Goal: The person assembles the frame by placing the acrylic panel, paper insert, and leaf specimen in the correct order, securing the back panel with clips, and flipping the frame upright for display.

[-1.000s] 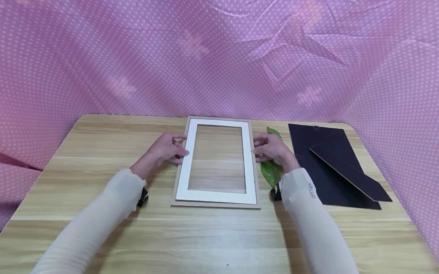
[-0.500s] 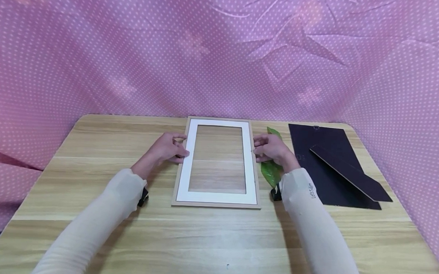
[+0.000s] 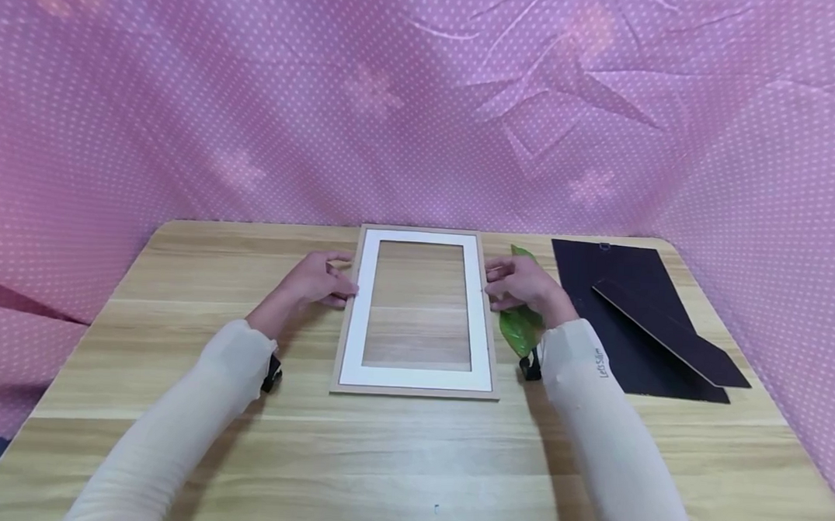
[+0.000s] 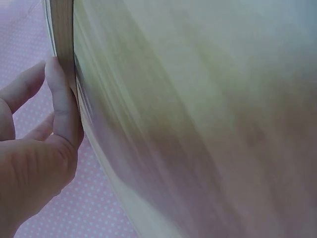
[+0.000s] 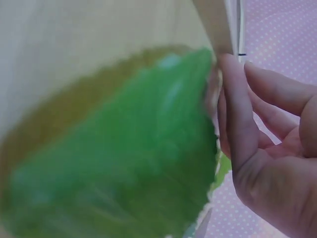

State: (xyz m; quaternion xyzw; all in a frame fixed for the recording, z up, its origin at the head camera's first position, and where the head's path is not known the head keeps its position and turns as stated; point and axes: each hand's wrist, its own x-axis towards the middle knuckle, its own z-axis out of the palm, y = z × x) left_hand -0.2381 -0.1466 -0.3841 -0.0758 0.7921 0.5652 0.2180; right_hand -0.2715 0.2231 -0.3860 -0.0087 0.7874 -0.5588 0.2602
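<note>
Fingers (image 4: 63,106) of the left hand (image 3: 312,278) are bent and slightly apart, lightly pinching the left rail; the right hand (image 3: 524,282) pinches the right rail likewise, though undersides are hidden. Broadest of all, the pale wood-grain rectangular table (image 3: 381,461) gives full support. On its far half, left of centre, lies the thin light-brown rectangular frame (image 3: 412,393), probably light and fairly stiff, its narrow rails liable to flex if lifted from one side; an even hold at both long rails looks best. To its right rests the flat black rectangular backing board (image 3: 616,265), likely rigid and best taken by its edges. Inside the frame, the white cardboard-like mat (image 3: 415,377) would bend or crease easily around its large opening; whether glass covers that opening, I cannot tell. Smaller, the black tapering support leg (image 3: 669,334) slants over the board. Smallest, the glossy green leaf (image 3: 519,331) lies partly beneath the right hand, soft, slippery and easily torn.
</note>
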